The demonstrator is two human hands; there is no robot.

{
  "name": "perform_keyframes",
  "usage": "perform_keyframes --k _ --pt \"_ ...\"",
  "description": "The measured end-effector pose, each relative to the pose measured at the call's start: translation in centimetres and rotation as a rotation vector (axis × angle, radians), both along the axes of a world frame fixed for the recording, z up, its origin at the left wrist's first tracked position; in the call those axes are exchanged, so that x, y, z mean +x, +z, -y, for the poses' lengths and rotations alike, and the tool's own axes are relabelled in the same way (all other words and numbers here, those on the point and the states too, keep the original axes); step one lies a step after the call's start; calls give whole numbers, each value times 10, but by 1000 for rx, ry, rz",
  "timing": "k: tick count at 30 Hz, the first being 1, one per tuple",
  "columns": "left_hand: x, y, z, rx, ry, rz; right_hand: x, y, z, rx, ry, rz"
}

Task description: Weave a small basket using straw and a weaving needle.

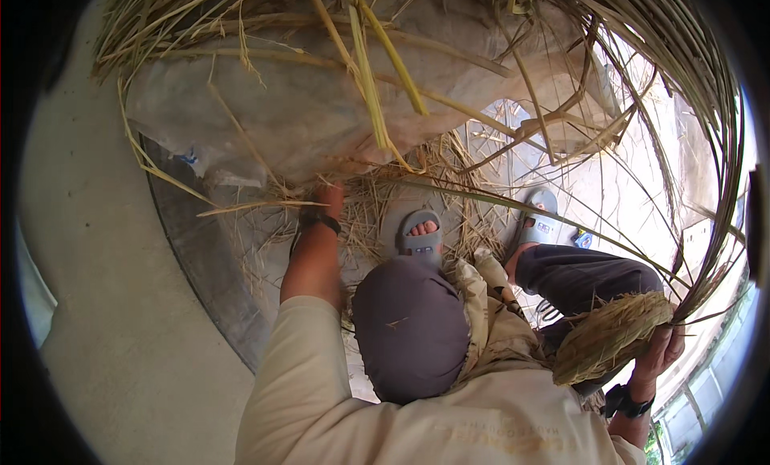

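My left hand (331, 195) reaches forward among loose straw beneath a large translucent plastic bag (281, 112) draped with yellow stalks. Its fingers are hidden, so I cannot see what it holds. On the right, my right hand (664, 346) grips a thick, tightly bound straw braid (609, 337) at its end, where long green and dry stalks (710, 232) rise in an arc along the right rim and over the top of the view.
Straw (473, 224) litters the pale floor around my two sandalled feet (421, 240). A small blue object (582, 239) lies by the right foot. A concrete wall or slab (104, 224) curves down the left side.
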State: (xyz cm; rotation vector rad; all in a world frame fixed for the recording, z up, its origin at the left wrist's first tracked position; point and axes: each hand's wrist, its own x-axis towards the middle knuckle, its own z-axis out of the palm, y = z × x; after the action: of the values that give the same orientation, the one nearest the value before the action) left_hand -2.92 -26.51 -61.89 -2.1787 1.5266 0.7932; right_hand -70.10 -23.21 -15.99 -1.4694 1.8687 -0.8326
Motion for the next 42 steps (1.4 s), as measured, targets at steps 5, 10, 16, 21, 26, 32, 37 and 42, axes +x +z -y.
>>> perform_keyframes --k 5,10,16,21,26,32,37,42 --pt "1 19 -22 -240 -401 168 8 -2 6 -25 -1 76" --pt "-2 74 -5 88 -436 140 5 -4 2 -7 -42 69" --pt "16 65 -32 27 -421 65 -4 -8 1 -35 -40 42" --pt "-1 73 -39 -3 -361 153 -5 -8 -1 -35 -19 97" --pt "-6 78 -41 105 -257 90 -3 -7 0 -50 -15 119" --pt "19 89 -42 154 -314 49 7 -4 6 -44 12 146" --pt "53 105 -53 100 -194 -78 8 -6 9 -62 31 46" --pt "50 166 -46 160 -137 -36 12 -9 14 -86 104 -45"
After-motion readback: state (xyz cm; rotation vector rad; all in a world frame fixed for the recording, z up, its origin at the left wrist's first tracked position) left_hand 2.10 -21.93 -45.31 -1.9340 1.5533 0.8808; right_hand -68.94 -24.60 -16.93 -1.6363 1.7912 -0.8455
